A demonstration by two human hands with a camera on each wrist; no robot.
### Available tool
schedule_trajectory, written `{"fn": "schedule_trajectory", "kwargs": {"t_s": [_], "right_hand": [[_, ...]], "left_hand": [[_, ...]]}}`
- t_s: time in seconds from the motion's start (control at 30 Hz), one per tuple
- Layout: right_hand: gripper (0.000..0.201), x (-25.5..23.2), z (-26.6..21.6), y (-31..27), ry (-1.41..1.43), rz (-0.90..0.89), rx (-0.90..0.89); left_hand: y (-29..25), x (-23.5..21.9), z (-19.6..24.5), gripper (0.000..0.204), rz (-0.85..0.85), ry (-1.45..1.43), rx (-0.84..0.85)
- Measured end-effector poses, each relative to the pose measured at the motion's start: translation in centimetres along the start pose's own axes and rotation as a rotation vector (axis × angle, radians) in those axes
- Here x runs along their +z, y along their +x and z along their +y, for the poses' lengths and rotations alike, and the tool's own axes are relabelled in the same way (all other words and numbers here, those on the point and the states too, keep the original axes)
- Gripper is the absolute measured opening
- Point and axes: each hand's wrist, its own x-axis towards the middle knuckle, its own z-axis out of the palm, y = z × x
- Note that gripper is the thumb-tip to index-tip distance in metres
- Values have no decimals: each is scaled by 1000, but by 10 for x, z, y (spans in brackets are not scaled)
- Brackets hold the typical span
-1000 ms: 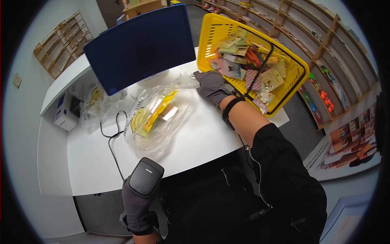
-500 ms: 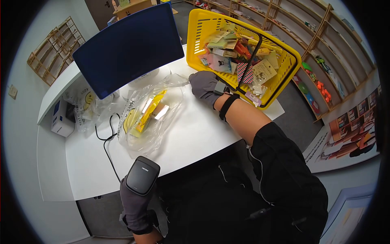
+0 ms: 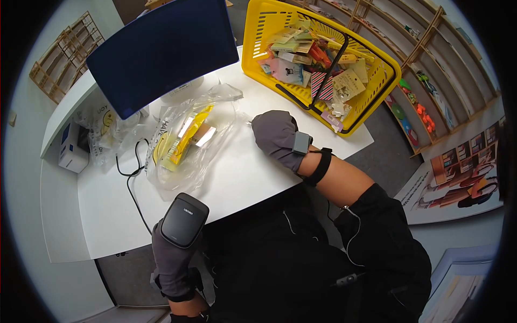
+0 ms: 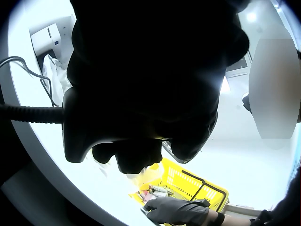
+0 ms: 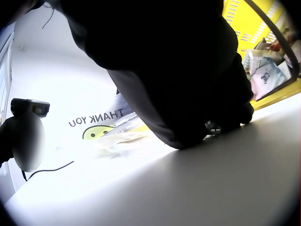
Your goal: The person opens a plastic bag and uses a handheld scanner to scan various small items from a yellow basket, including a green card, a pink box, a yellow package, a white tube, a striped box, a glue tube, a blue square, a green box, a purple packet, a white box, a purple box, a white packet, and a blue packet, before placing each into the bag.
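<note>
My gloved left hand (image 3: pixel 175 264) grips a black barcode scanner (image 3: pixel 184 220) at the desk's front edge; its fingers are in deep shadow in the left wrist view, where a ribbed cord (image 4: pixel 33 113) leaves the scanner. My gloved right hand (image 3: pixel 277 137) rests low over the white desk (image 3: pixel 253 177), fingers curled downward, between a clear plastic bag (image 3: pixel 207 161) and a yellow basket (image 3: pixel 371 110). A small shiny bit (image 5: pixel 212 127) shows beneath its fingers in the right wrist view; I cannot tell whether they hold it. A yellow package (image 3: pixel 189 141) lies in the bag.
A dark blue monitor (image 3: pixel 164 56) stands at the back. Several packaged small goods (image 3: pixel 323 67) fill the basket, its black handle (image 3: pixel 339 56) lying across it. More plastic bags (image 3: pixel 110 132) and a white box (image 3: pixel 72 151) sit at left. A black cable (image 3: pixel 129 191) crosses the desk.
My right hand has drawn back from the basket's near side and the bag's far corner, toward me. The left hand keeps its grip on the scanner. The head view has shifted slightly.
</note>
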Motion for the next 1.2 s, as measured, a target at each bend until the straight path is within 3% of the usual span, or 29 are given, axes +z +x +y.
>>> {"fn": "schedule_trajectory", "kwargs": {"t_s": [0.1,0.2,0.47,0.6,0.7,0.87,1.1,1.2], "right_hand": [[15,0,-3,-5,22,36,19],[14,-1,-3,-7,57,47,44],[16,-19,-6,-12,165,-51,165],[14,-20,-9,-25,247,62,163],[20,-30,-8,-29,245,-154,255],[19,-46,-19,-38,274,-143,248],[19,-47,-19,-23,145,-286,253],[17,-47,-17,-26,191,-224,237]], "left_hand": [[-2,2,-8,34,67,48,52],[0,0,5,33,19,-7,0],[-2,0,2,33,12,-10,-18],[5,-1,11,33,-47,-49,-49],[4,1,5,34,-64,-49,-49],[3,7,-18,37,-33,69,6],[1,6,-10,41,-39,93,18],[0,4,-10,41,-13,41,14]]}}
